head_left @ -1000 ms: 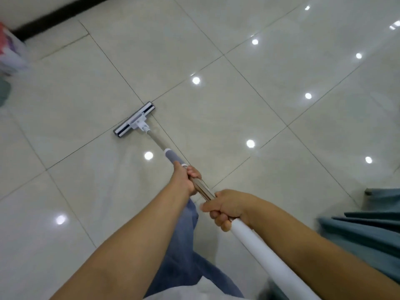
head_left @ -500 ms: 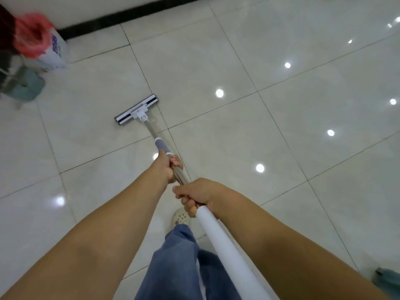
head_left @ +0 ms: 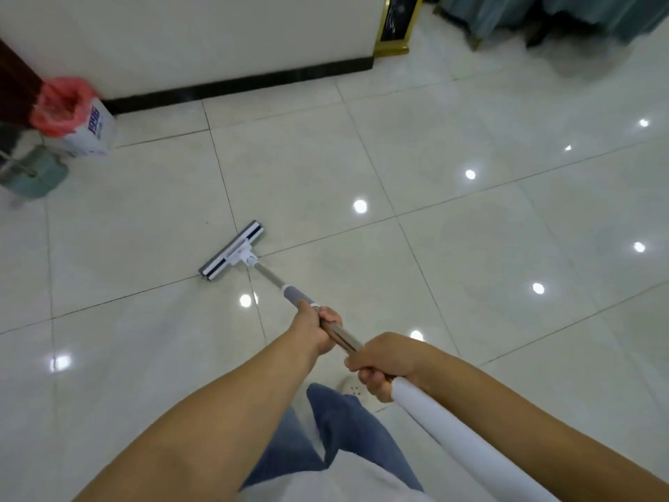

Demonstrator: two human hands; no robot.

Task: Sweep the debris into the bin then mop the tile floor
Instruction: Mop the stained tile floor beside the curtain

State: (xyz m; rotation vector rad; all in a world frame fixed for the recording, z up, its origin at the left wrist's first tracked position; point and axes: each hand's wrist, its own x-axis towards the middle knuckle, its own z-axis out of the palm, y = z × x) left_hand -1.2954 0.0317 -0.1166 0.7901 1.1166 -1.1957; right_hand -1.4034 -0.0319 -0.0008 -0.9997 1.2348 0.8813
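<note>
A flat mop lies with its grey and white head (head_left: 231, 251) on the glossy pale tile floor (head_left: 470, 248), just left of centre. Its metal and white handle (head_left: 452, 432) runs down to the lower right. My left hand (head_left: 316, 329) grips the metal shaft just below the grey collar. My right hand (head_left: 383, 360) grips the shaft farther back, where the thick white part begins. A bin lined with a red bag (head_left: 59, 105) stands at the far left by the wall.
A white wall with a black skirting (head_left: 235, 85) runs across the top. A grey-green bucket-like object (head_left: 34, 172) sits below the bin at the left edge. Gold-trimmed stand (head_left: 392, 27) and dark furniture (head_left: 543, 16) at top right. My jeans and a pale shoe (head_left: 349, 385) show below my hands.
The view has swung to the left and up, bringing the wall and the bin further into sight. Both hands kept their grip while the mop head slid across the tiles.
</note>
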